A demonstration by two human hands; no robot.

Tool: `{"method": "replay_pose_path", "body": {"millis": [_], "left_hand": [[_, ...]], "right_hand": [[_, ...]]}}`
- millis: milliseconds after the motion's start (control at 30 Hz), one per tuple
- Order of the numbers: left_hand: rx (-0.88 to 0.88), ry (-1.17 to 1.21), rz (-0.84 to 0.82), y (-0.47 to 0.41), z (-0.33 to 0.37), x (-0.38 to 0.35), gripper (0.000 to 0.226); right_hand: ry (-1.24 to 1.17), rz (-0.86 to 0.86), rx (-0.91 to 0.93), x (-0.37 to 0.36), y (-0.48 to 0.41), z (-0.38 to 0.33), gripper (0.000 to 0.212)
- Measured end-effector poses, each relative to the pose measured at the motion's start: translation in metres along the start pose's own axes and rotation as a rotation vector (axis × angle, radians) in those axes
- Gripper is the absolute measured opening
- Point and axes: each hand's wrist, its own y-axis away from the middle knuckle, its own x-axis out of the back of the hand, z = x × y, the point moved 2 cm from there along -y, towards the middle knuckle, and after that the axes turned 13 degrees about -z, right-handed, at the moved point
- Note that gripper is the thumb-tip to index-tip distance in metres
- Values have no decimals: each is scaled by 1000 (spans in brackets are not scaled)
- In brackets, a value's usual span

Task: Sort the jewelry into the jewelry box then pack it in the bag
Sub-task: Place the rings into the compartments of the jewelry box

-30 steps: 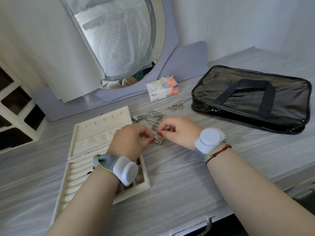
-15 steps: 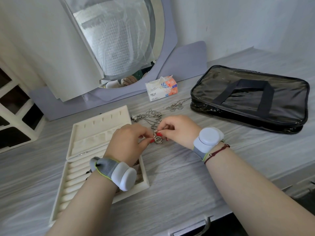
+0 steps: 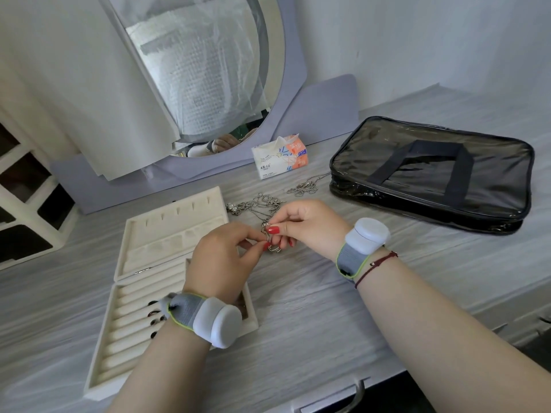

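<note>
Head view: grey wood-grain bench (image 3: pixel 298 308) against a white wall (image 3: pixel 417 40); my left hand (image 3: pixel 220 257) and right hand (image 3: pixel 310 228) both pinch small rings (image 3: pixel 269 244).

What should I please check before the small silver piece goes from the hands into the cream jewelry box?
1. Small silver jewelry piece pinched by both hands, left hand and right hand: ok.
2. Free of the tangled silver chains: cannot tell.
3. Cream velvet jewelry box open: ok.
4. Ring rolls reachable: not ok, left wrist lies over them.
5. Black glossy zip bag open: cannot tell.
</note>
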Motion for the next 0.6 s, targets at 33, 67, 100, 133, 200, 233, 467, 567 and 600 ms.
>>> {"method": "replay_pose_path", "body": {"millis": [33, 67, 100, 133, 200, 233, 467, 567, 600], "left_hand": [[16, 15, 26, 1, 1, 0, 10], [41, 34, 53, 2, 2, 1, 11], [69, 52, 78, 3, 3, 2, 11], [92, 69, 97, 4, 4, 2, 12], [119, 114, 113, 4, 6, 2, 18], [127, 134, 113, 4, 6, 3, 21], [169, 257, 58, 4, 8, -3, 35], [198, 304, 66, 4, 7, -5, 26], [210, 330, 69, 4, 6, -5, 23]], "right_hand": [[-11, -3, 3, 0, 0, 0, 10], [-20, -6, 6, 1, 0, 0, 10], [-29, -7, 9, 1, 0, 0, 9], [-40, -6, 11, 2, 0, 0, 8], [-58, -10, 14, 2, 0, -1, 7], [-65, -15, 12, 2, 0, -1, 8], [-68, -43, 2, 0, 1, 0, 11], [-56, -48, -15, 0, 1, 2, 12], [-48, -51, -20, 0, 1, 2, 12]]}}
